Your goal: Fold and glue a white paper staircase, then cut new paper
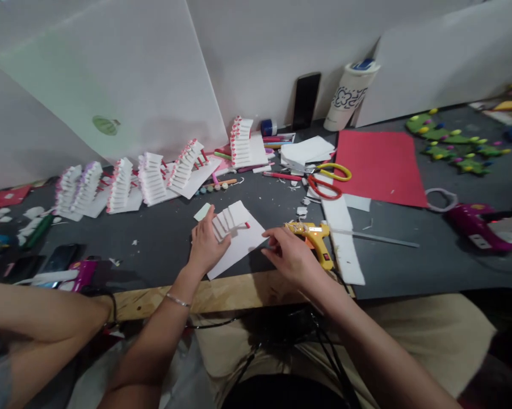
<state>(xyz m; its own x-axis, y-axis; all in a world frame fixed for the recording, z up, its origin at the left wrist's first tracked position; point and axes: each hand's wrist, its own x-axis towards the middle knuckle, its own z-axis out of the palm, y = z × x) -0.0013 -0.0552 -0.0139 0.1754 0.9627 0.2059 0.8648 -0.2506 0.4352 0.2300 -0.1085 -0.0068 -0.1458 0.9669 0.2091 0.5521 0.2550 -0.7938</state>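
Left hand [205,241]: grips paper steps [235,214], maybe keeping them still.
Right hand [286,253]: steps' 4 o'clock; can't tell if holding.
Glue gun [318,234]: right hand's 2 o'clock, likely for easy reach.

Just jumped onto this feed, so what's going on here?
A person's left hand holds a stepped white paper piece on a white card. The right hand is by the card's right-hand corner; whether it holds anything is unclear. A yellow glue gun lies just to its right, and similar stepped pieces stand in a row behind.
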